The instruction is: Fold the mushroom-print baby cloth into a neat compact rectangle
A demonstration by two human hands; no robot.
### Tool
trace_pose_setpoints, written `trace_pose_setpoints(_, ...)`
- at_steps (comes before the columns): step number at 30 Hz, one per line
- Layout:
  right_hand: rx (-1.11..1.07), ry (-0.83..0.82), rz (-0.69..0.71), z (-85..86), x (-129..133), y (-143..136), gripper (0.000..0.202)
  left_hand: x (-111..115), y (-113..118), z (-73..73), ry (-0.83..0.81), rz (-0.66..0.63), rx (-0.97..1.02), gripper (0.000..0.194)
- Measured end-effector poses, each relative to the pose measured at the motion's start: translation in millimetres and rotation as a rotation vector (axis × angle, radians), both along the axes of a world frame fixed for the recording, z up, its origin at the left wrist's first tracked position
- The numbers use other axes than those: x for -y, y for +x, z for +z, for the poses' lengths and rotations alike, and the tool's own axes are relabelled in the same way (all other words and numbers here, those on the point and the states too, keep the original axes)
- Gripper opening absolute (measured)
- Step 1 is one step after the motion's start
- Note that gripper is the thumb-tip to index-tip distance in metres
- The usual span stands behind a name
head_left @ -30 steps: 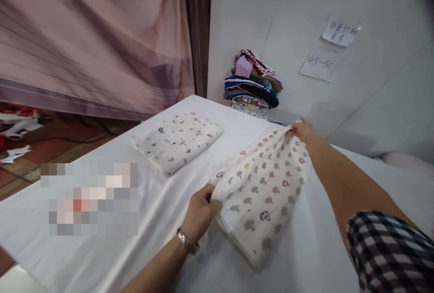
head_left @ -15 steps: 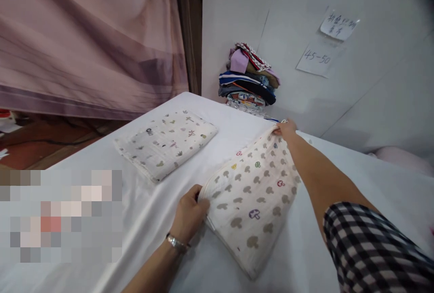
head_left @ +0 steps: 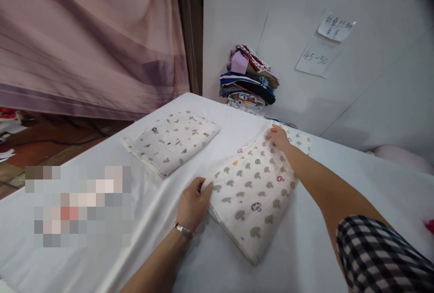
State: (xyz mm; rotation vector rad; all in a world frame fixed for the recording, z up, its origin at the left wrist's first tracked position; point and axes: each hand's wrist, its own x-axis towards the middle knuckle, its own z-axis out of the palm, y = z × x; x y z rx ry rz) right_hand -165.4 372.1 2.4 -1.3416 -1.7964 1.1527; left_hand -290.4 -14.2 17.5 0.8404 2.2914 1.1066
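A white muslin cloth (head_left: pixel 249 189) printed with grey-brown and a few coloured mushrooms lies folded in layers on the white-covered table. My left hand (head_left: pixel 194 202), with a metal band at the wrist, pinches its left corner between thumb and fingers. Across the cloth, my right hand (head_left: pixel 280 138) has its fingers closed on the far edge; the fingertips are partly hidden. Some printed fabric spreads flat beyond that hand. Farther left rests another folded white cloth (head_left: pixel 174 141) with small plant and palm prints, touched by neither hand.
A stack of folded clothes (head_left: pixel 249 78) stands past the table's far edge, by the grey wall. Two paper notes (head_left: pixel 313 60) hang on the wall. A pink curtain (head_left: pixel 101 35) drapes at the left. The white tabletop (head_left: pixel 149 220) shows creases; a blurred patch hides part of it.
My right hand has come slightly left and down from the far corner, and fabric now shows spread beyond it. My left hand keeps its pinch on the left corner. The view has shifted slightly.
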Motion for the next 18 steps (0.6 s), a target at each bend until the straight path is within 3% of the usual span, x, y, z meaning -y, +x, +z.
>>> trace_pose_setpoints(4,0.099,0.174,0.181,-5.9,28,3,0.04,3,2,7.2,-0.279,-0.076,-0.311,0.019)
trace_pose_setpoints(7,0.255,0.381,0.474,-2.9,39,4,0.042,3,5,9.0,-0.366,-0.127,-0.397,0.017)
trace_pose_setpoints(11,0.576,0.676,0.865,10.1,44,-1,0.047,4,7,8.3,-0.331,-0.117,-0.459,0.014)
trace_pose_setpoints(14,0.664,0.799,0.98,19.9,48,-5,0.046,4,5,5.8,-0.264,-0.129,-0.518,0.01)
trace_pose_setpoints(18,0.765,0.892,1.026,27.7,52,-7,0.04,5,2,0.2,-0.14,-0.154,-0.587,0.005)
